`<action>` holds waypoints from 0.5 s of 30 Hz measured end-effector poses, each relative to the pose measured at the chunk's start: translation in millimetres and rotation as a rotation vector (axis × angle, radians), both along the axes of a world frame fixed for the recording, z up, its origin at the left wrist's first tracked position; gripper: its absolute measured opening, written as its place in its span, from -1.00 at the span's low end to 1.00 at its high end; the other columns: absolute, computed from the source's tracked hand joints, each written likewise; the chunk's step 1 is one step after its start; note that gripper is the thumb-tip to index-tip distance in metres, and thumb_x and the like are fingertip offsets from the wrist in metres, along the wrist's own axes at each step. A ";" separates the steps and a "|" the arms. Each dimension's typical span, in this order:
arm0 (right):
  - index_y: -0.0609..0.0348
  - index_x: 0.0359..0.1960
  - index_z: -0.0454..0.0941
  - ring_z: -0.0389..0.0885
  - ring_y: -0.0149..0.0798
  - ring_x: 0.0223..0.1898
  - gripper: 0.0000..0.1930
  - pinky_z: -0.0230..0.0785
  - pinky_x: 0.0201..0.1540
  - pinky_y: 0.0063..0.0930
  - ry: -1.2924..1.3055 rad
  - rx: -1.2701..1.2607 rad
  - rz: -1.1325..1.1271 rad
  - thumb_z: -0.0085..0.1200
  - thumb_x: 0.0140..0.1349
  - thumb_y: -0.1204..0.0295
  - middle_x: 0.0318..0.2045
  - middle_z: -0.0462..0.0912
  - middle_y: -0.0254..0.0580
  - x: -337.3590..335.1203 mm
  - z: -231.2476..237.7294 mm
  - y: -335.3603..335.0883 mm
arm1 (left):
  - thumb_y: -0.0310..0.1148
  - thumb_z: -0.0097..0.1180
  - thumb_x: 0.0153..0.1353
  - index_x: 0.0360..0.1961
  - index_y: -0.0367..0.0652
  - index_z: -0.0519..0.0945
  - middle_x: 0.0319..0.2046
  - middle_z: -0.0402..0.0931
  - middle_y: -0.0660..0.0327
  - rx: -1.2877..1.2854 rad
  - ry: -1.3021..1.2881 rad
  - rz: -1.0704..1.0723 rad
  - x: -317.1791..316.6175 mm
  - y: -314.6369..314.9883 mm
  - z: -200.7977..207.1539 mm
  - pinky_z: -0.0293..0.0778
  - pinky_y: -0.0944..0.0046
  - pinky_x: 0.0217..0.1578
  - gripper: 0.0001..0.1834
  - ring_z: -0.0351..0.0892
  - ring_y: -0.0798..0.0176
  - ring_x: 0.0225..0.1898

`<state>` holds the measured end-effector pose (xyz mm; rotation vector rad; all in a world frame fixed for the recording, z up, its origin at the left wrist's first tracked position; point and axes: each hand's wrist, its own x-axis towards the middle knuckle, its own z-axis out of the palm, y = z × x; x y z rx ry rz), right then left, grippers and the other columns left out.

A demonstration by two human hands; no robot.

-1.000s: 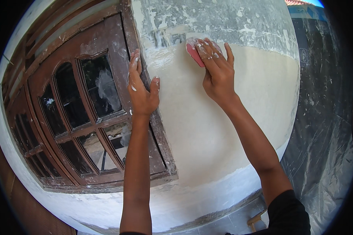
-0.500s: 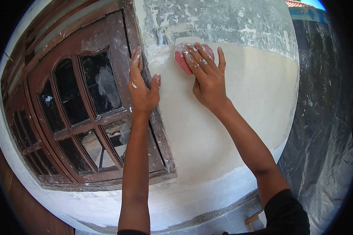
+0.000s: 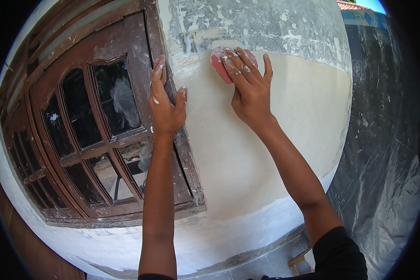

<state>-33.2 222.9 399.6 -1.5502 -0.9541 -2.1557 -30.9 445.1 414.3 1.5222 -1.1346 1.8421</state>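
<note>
My right hand (image 3: 253, 100) presses a pink putty spreader (image 3: 220, 67) against the wall (image 3: 238, 154). Its fingers lie over the flat blade, the thumb is hidden from view, and white putty smears both fingers and blade. Just above the blade is a pale patch at the border between the grey, flaking upper band (image 3: 256, 23) and the smooth cream coat below. My left hand (image 3: 167, 109) rests on the upright edge of the brown wooden window frame (image 3: 165, 49), holding nothing. Its fingers point up, with the thumb out to the side and white specks on the skin.
Left of my hands, the brown window (image 3: 74, 158) has several dark glass panes, some smudged white. Dark plastic sheeting (image 3: 373, 126) hangs on the right, past the wall's edge. Low at the right, part of a wooden piece (image 3: 296, 262) stands on grey floor tiles (image 3: 261, 267).
The spreader and my right hand have shifted slightly right and up along the wall. My left hand stays on the window frame. The whole view has moved a little.
</note>
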 end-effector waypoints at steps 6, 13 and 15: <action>0.04 0.17 0.61 0.50 -0.10 0.36 -0.34 -0.27 0.51 0.37 0.090 -0.067 -0.073 0.04 -0.06 0.79 0.26 0.61 -0.20 26.1 -48.1 2.0 | -0.49 0.09 0.23 0.44 -0.46 0.14 0.42 0.21 -0.28 -0.010 0.012 0.019 -1.7 0.6 -0.6 0.15 -0.08 0.47 -0.24 0.17 -0.21 0.50; 0.02 0.19 0.60 0.55 -0.13 0.32 -0.33 -0.17 0.50 0.28 -0.010 0.007 -0.026 0.03 -0.03 0.80 0.23 0.64 -0.22 1.5 -21.1 -11.7 | -0.48 0.09 0.23 0.44 -0.43 0.15 0.42 0.23 -0.27 -0.023 0.036 -0.007 -3.1 -2.1 -2.3 0.16 -0.08 0.47 -0.24 0.18 -0.20 0.50; 0.03 0.19 0.60 0.54 -0.12 0.32 -0.32 -0.17 0.50 0.28 -0.018 0.018 -0.042 0.02 -0.03 0.81 0.23 0.64 -0.22 16.2 10.2 -13.9 | -0.48 0.08 0.22 0.43 -0.44 0.16 0.41 0.23 -0.27 -0.019 0.040 -0.003 -2.6 -7.1 -0.5 0.15 -0.07 0.47 -0.25 0.17 -0.21 0.50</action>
